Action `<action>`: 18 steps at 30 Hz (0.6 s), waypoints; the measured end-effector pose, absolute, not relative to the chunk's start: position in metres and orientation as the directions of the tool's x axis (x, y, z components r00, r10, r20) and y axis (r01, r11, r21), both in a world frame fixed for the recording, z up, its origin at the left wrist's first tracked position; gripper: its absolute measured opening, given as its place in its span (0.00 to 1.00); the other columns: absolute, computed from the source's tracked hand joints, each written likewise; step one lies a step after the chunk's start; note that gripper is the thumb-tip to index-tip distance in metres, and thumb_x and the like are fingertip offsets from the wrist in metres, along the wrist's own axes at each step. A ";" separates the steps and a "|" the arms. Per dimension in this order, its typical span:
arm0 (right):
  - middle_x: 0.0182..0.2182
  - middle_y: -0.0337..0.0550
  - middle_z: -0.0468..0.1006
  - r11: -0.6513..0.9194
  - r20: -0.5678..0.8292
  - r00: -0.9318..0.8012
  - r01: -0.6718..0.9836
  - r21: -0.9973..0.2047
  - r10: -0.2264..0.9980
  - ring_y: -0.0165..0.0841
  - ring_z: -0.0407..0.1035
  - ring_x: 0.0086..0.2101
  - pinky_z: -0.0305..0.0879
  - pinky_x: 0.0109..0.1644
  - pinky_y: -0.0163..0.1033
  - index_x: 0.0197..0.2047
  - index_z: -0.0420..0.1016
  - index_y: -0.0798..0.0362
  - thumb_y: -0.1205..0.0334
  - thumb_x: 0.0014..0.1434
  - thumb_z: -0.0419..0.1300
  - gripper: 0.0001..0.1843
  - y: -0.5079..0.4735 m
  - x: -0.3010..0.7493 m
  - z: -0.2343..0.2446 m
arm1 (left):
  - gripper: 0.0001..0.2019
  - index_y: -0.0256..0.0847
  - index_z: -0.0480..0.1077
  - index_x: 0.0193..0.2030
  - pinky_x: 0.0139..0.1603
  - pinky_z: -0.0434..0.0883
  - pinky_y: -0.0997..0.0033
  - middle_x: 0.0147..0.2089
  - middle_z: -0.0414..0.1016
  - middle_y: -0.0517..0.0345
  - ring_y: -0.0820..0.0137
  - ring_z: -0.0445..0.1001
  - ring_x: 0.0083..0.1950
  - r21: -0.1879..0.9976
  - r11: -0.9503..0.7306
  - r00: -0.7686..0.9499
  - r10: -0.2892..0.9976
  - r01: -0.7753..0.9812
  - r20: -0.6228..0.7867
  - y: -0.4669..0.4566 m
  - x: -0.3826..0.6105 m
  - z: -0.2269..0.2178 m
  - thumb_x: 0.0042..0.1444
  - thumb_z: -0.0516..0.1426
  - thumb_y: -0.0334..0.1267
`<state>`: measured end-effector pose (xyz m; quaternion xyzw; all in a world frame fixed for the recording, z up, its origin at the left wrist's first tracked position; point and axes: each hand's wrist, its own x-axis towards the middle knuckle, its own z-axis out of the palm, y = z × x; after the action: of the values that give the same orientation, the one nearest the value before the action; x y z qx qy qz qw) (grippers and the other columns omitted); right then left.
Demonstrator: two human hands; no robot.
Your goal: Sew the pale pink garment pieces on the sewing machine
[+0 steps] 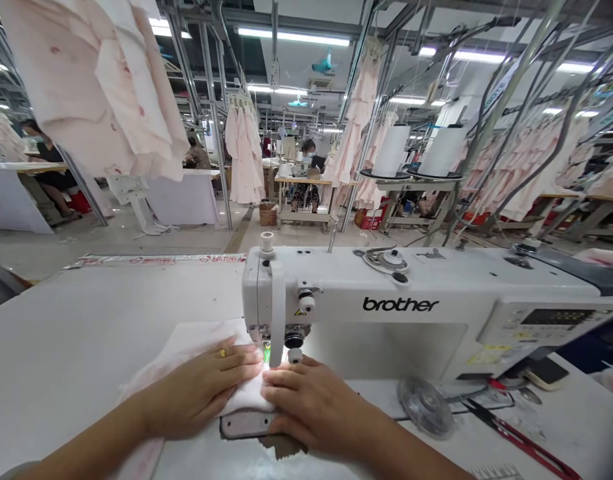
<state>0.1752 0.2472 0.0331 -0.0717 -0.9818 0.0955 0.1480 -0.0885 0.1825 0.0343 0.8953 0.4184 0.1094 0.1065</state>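
Pale cloth (187,340) lies on the tabletop (86,340), under the sewing machine's (331,283) head. From afar I judge it soft, light, apt to pucker, best pressed flat near its edges. My left hand's (209,379) fingers lie flat on it, unclenched; whether my right hand's (319,403) pinch it, I cannot tell. Glare obscures the needle; the frame crops the cloth.

The sewing machine (336,283) stands on the tabletop (61,373), spanning centre to right of the frame. Fabric (196,340) lies left of centre, its right part beneath the machine's needle end, with the left grip (214,377) and, beside it, the right grip (316,403) on top. A hand tool (516,433) lies at lower right. Behind the machine, thread cones (441,153) stand at upper right; garments (91,87) hang at upper left.
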 end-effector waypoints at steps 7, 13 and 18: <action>0.50 0.44 0.77 0.959 0.269 -0.942 0.131 -0.252 0.200 0.34 0.70 0.48 0.55 0.58 0.39 0.49 0.69 0.51 0.50 0.70 0.53 0.14 0.247 0.177 0.034 | 0.24 0.50 0.58 0.68 0.72 0.55 0.50 0.69 0.62 0.54 0.62 0.60 0.70 0.274 -0.625 0.623 0.775 0.731 0.104 0.183 -0.088 0.035 0.67 0.48 0.30; 0.54 0.42 0.75 0.949 0.255 -0.938 0.166 -0.269 0.236 0.34 0.70 0.48 0.51 0.62 0.42 0.53 0.70 0.50 0.53 0.69 0.55 0.14 0.248 0.179 0.031 | 0.23 0.49 0.60 0.67 0.72 0.56 0.51 0.68 0.64 0.54 0.62 0.61 0.70 0.273 -0.644 0.638 0.760 0.715 0.123 0.187 -0.091 0.034 0.67 0.47 0.30; 0.56 0.39 0.74 0.945 0.267 -0.928 0.185 -0.271 0.258 0.33 0.68 0.49 0.46 0.65 0.41 0.55 0.69 0.48 0.55 0.69 0.56 0.13 0.250 0.181 0.031 | 0.21 0.47 0.63 0.64 0.72 0.56 0.54 0.65 0.68 0.53 0.62 0.65 0.67 0.290 -0.669 0.659 0.738 0.685 0.146 0.193 -0.089 0.047 0.66 0.48 0.31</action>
<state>0.1810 0.2500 0.0312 -0.1137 -0.9744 0.1212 0.1513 -0.0889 0.1928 0.0468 0.9047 0.3931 0.1262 0.1052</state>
